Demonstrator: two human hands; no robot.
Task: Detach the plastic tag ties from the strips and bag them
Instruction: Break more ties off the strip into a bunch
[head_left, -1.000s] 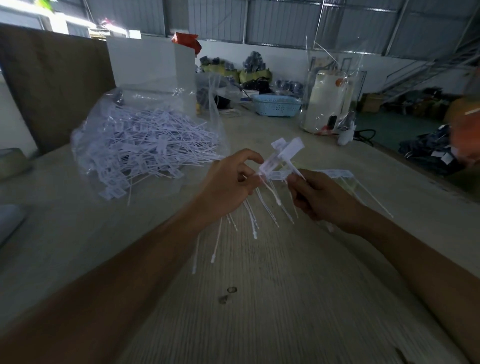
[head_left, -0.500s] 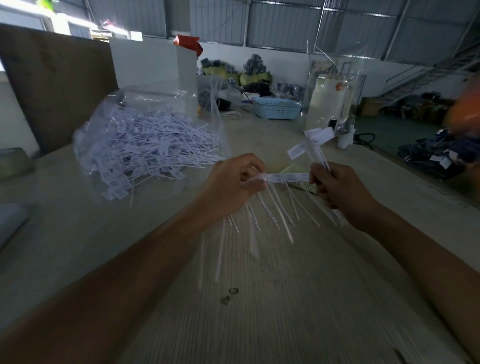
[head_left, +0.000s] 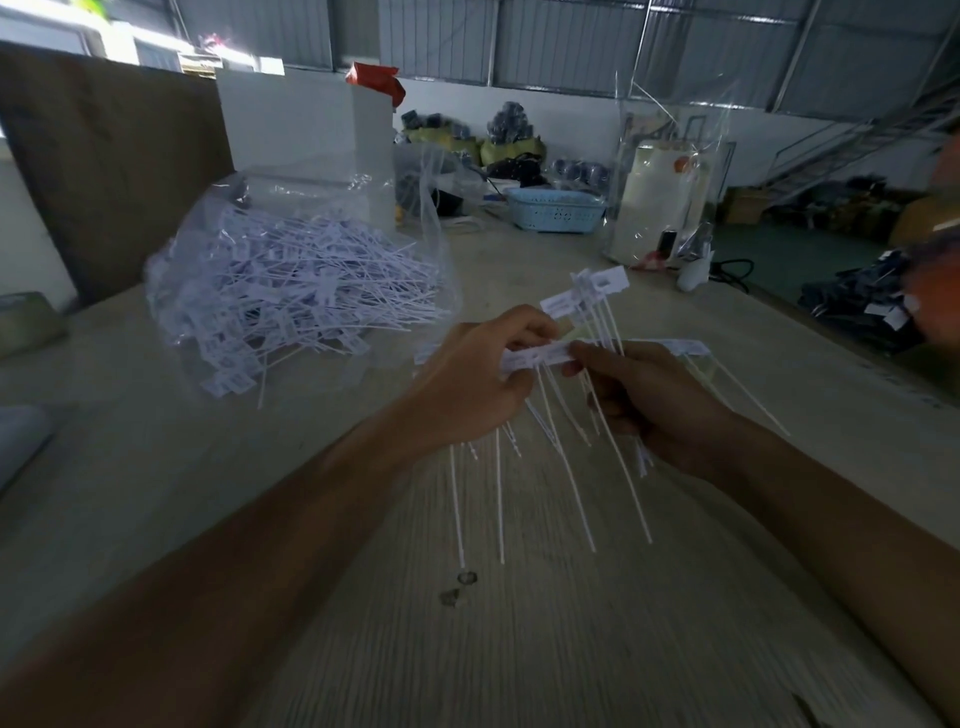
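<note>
Both hands meet above the middle of the counter (head_left: 519, 649), holding a white strip (head_left: 540, 357) level between them. The left hand (head_left: 470, 376) pinches the strip's left end between thumb and curled fingers; the right hand (head_left: 652, 395) pinches it just to the right, thumb tip on the strip's front, so the two hands nearly touch. The ties (head_left: 571, 467) on the strip hang down as thin white tails below and between the hands, above the counter. The right hand also grips a few loose ties (head_left: 589, 293), whose flat tag heads stick up just beyond the fingers. Another strip (head_left: 685, 347) lies on the counter behind the right hand. To the far left a clear bag (head_left: 291, 291), heaped with white ties, rests on the counter well apart from the hands, its mouth toward the right. A blue basket (head_left: 556, 208) stands far back.
</note>
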